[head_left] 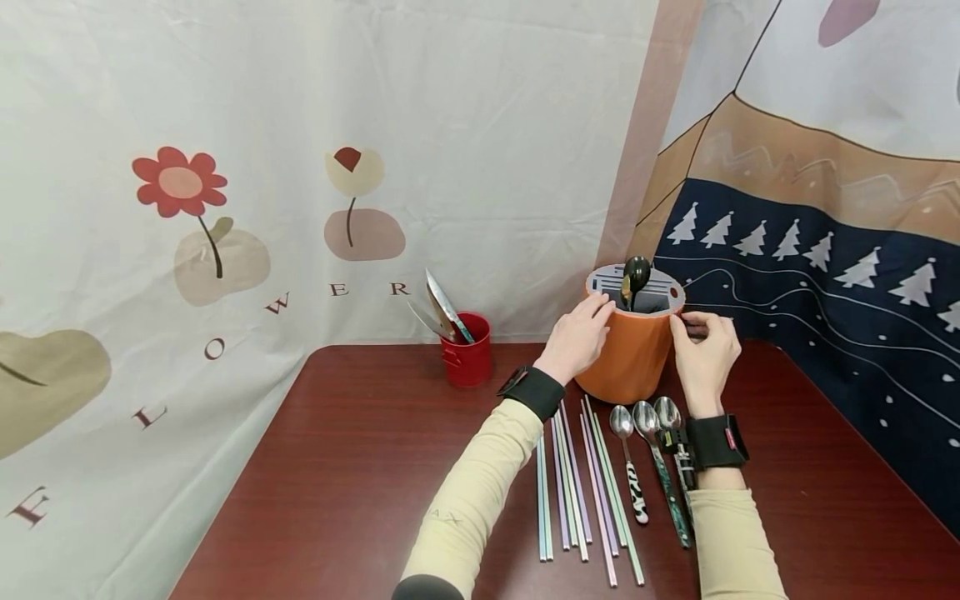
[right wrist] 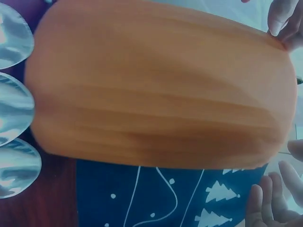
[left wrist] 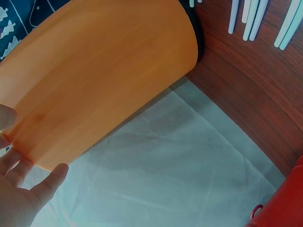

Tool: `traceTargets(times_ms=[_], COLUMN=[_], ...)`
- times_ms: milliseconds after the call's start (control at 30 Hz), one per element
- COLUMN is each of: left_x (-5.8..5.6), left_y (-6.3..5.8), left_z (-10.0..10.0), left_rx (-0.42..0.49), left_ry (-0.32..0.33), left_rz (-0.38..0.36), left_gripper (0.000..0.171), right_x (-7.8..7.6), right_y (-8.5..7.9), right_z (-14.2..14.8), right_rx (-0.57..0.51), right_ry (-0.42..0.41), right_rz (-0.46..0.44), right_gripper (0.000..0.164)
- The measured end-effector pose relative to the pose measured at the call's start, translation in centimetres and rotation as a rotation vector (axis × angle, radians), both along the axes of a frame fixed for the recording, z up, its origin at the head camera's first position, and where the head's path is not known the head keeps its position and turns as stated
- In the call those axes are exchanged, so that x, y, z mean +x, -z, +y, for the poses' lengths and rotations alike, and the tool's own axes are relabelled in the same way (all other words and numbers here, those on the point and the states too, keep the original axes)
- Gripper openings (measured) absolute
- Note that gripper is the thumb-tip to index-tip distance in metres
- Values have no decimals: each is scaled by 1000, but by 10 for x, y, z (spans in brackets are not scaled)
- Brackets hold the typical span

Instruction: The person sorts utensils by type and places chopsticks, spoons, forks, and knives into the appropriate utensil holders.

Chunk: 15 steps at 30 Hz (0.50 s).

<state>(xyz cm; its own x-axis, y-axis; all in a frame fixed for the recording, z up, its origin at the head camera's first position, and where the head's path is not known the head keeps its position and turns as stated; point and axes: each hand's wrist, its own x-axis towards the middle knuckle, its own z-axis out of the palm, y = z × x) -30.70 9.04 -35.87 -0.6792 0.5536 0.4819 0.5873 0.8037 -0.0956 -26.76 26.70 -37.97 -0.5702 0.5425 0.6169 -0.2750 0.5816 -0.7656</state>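
Observation:
A tall orange cutlery holder [head_left: 624,358] with a grey slotted lid [head_left: 660,290] stands at the back right of the table. My left hand [head_left: 579,337] grips its rim at the left, thumb on the outer wall; the left wrist view shows the fingers [left wrist: 51,182] at the rim. On the other side, my right hand [head_left: 707,348] pinches the lid's edge between thumb and forefinger. The right wrist view has those fingertips [right wrist: 256,201] right at the rim. A dark spoon [head_left: 637,271] and a gold-coloured utensil [head_left: 626,287] stick up from the holder.
Several pastel chopsticks [head_left: 592,483] lie in front of the holder. Beside them are three metal spoons, one with a black-and-white handle [head_left: 636,492]. To the left, a red cup [head_left: 468,358] contains knives [head_left: 446,308]. Printed cloth [head_left: 487,167] hangs behind the table.

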Motion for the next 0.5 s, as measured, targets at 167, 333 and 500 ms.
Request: traceTargets(times_ms=[167, 333, 500], left_x=[0, 0, 0], left_y=[0, 0, -1], left_z=[0, 0, -1], left_rx=[-2, 0, 2], left_ry=[6, 10, 1], left_rz=[4, -2, -1], left_gripper=[42, 42, 42], right_x=[16, 27, 33], right_y=[12, 23, 30], right_z=[1, 5, 9], right_rx=[33, 63, 86], right_ry=[-11, -23, -35], right_rz=[-33, -83, -175], right_gripper=[22, 22, 22])
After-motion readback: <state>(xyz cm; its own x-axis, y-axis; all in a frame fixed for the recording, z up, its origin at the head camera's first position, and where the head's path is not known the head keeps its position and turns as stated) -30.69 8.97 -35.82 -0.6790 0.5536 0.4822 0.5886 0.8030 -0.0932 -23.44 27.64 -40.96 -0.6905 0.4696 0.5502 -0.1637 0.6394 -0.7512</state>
